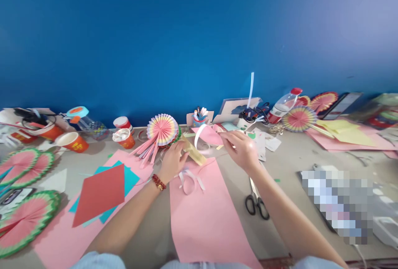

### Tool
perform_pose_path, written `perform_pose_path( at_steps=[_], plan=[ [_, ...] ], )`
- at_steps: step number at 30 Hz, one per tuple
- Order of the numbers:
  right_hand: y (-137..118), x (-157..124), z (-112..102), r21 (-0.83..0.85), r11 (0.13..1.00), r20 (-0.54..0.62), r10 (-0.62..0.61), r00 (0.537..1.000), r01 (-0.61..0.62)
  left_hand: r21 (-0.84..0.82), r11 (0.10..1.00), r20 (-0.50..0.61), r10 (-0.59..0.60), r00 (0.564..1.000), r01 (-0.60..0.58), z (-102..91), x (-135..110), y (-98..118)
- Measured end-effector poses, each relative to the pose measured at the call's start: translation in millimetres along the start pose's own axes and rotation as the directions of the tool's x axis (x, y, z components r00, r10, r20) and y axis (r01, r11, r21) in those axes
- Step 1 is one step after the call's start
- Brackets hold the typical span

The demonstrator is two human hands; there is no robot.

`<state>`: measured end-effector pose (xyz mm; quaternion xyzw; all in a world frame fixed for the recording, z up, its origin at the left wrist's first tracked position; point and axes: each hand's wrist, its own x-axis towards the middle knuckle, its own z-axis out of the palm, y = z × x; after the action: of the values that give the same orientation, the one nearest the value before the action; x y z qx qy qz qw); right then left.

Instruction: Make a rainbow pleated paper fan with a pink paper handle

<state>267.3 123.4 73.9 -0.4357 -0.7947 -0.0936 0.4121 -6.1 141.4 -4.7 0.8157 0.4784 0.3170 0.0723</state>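
Note:
My left hand (173, 164), wearing a red beaded bracelet, is closed at the edge of a flat yellowish strip (197, 156). Its fingertips are partly hidden. To the right, my right hand (241, 148) pinches the end of a pink paper piece (209, 135) raised over the table. A curved white strip (198, 137) loops beside that piece. Below my hands, a curled white ribbon (190, 180) lies on a long pink sheet (207, 215). Black-handled scissors (256, 204) rest on the table under my right forearm.
Behind my left hand stands a pleated paper fan (161, 130). Red and blue sheets (101, 194) lie left, near watermelon-coloured fans (27, 221). Orange paper cups (73, 141) and a red-capped bottle (284, 105) line the blue wall. A blurred-out device (337, 207) lies right.

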Motion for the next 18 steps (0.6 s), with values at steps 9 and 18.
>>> perform_pose_path(
  at_steps=[9, 18],
  plan=[
    [0, -38, -27, 0.010, 0.986, 0.182, -0.164, 0.970, 0.165, 0.062, 0.997, 0.178, 0.032, 0.984, -0.043, -21.9, -8, 30],
    [-14, -38, -28, 0.037, 0.966, 0.215, -0.258, 0.942, 0.256, -0.247, 0.969, 0.056, 0.016, 0.998, -0.002, -13.8, -11, 49]
  ],
)
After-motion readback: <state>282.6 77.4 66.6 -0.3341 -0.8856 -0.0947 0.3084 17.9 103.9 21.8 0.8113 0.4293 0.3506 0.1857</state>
